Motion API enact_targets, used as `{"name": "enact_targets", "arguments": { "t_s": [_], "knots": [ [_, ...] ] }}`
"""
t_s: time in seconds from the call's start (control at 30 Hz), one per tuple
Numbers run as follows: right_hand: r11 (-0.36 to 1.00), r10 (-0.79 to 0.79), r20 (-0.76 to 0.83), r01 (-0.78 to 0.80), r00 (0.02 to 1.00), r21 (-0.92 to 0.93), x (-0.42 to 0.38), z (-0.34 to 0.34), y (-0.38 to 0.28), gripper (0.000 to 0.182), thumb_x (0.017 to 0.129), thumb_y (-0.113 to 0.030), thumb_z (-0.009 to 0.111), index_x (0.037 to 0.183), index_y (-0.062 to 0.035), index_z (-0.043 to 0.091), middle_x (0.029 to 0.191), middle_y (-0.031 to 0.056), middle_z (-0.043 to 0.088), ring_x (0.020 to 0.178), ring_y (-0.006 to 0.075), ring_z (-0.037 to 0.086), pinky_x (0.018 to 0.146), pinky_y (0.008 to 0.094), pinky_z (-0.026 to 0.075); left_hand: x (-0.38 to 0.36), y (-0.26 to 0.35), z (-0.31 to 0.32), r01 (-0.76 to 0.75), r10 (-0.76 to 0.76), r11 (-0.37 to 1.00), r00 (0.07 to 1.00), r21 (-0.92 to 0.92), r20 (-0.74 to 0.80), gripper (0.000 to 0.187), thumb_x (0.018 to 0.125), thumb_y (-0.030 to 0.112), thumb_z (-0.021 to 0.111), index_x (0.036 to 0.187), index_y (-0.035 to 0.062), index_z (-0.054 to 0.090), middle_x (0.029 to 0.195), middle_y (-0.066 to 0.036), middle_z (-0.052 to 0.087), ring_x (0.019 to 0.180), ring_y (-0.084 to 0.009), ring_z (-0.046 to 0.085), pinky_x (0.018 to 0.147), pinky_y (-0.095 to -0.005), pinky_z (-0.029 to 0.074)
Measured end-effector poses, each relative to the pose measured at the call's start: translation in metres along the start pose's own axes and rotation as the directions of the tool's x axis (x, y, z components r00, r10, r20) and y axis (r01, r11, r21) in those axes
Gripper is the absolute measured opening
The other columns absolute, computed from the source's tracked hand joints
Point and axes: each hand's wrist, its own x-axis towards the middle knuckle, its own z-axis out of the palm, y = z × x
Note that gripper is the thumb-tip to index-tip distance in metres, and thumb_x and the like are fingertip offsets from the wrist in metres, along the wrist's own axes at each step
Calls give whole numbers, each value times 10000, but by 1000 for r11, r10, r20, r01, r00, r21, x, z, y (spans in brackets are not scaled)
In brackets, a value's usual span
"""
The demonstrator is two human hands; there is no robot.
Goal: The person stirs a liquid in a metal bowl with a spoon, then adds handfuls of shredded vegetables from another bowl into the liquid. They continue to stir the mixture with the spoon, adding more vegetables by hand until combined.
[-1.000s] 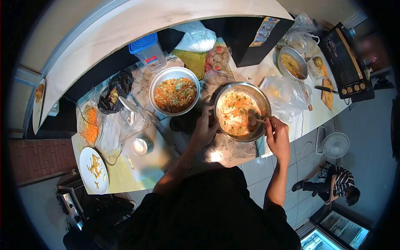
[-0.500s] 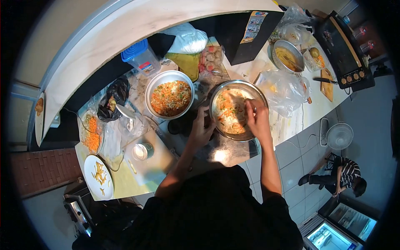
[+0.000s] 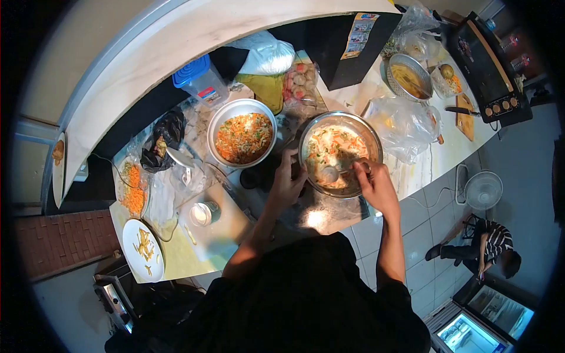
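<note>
Having moved right and near, the right hand [image 3: 378, 187] is gripping the spoon [image 3: 329, 174], likely stirring food [image 3: 332, 143]; the left hand [image 3: 286, 186] is holding the bowl [image 3: 374, 145], which needs steadying.

Your left hand [image 3: 288, 181] is at the near left rim of the steel mixing bowl [image 3: 373, 136], which holds a creamy mix with orange and green shreds. Your right hand [image 3: 378, 187] grips a spoon [image 3: 330, 174], its head down in that mix. Beyond your left hand, on the bench [image 3: 406, 175], sits a white bowl [image 3: 212, 130] of shredded vegetables, with a bag of round pieces [image 3: 301, 83] to its right. Past your right hand lies a clear plastic bag [image 3: 401, 130]; well left of your left hand is a white plate [image 3: 133, 254] with yellowish strips.
</note>
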Motion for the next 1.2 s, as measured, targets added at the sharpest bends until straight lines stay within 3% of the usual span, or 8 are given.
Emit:
{"name": "enact_targets", "arguments": {
  "t_s": [0.23, 0.43, 0.5, 0.57, 0.63, 0.83, 1.1, 1.2],
  "knots": [
    [978, -160, -337, 102, 928, -184, 38, -2, 16, 200, 936, -95, 504, 822, 51, 579, 580, 185, 529, 489, 267, 515, 509, 376, 409, -1, -7, 2, -54, 54, 998, 999, -30, 0, 368, 891, 13, 572, 1208, -10, 386, 808, -117, 582, 678, -100, 542, 600, -276, 449],
    [988, -151, -119, 148, 981, -36, 25, 11, -6, 201, 931, -110, 531, 937, 69, 623, 676, 196, 588, 553, 285, 557, 548, 363, 443, -1, -12, 2, 24, -23, 996, 1000, -81, 19, 385, 881, -8, 573, 1214, -15, 379, 829, -117, 587, 751, -109, 578, 643, -279, 473],
    [990, 83, 165, -101, 983, 102, 13, -7, -13, 225, 934, -137, 520, 878, 67, 599, 750, 247, 594, 684, 401, 584, 650, 427, 448, 0, -4, 3, -13, 13, 996, 1000, -88, -10, 393, 877, -16, 571, 1217, -16, 374, 855, -116, 587, 796, -113, 581, 674, -278, 480],
    [993, 59, 182, -76, 981, 88, 7, -20, 1, 234, 933, -140, 524, 886, 74, 605, 722, 249, 593, 648, 385, 593, 626, 421, 450, -1, -5, 2, -12, 12, 995, 1000, -94, -8, 398, 874, -20, 572, 1219, -15, 373, 865, -117, 587, 805, -114, 578, 684, -278, 481],
    [996, 42, 88, -35, 995, -77, 4, -34, 6, 210, 946, -92, 518, 854, 60, 629, 601, 97, 597, 527, 136, 542, 500, 308, 421, -1, -4, 2, -13, 12, 994, 1000, -104, -3, 404, 871, -25, 574, 1220, -15, 371, 875, -119, 587, 814, -115, 574, 694, -277, 483],
    [976, -153, -308, 96, 939, -193, 42, 6, 9, 170, 909, -79, 532, 861, 57, 621, 618, 189, 562, 519, 289, 533, 535, 370, 428, 0, -5, -1, -40, 41, 999, 998, -36, 37, 410, 865, -32, 570, 1220, -15, 364, 869, -123, 588, 808, -125, 579, 707, -286, 488],
    [997, 66, 160, -73, 985, 37, 7, -21, 4, 203, 927, -101, 528, 858, 66, 622, 601, 155, 565, 492, 250, 541, 516, 351, 430, 1, -3, 1, -9, 10, 995, 1000, -96, 12, 389, 882, -26, 558, 1216, -18, 359, 868, -134, 591, 792, -124, 583, 692, -286, 490],
    [992, 41, -24, -44, 999, -118, 12, -39, 11, 199, 921, -95, 533, 839, 65, 617, 590, 154, 576, 477, 248, 548, 508, 357, 432, 1, -1, 0, -62, 63, 997, 998, -34, 19, 376, 888, -24, 552, 1213, -14, 363, 863, -131, 593, 782, -125, 585, 690, -283, 490]
  ]
}}
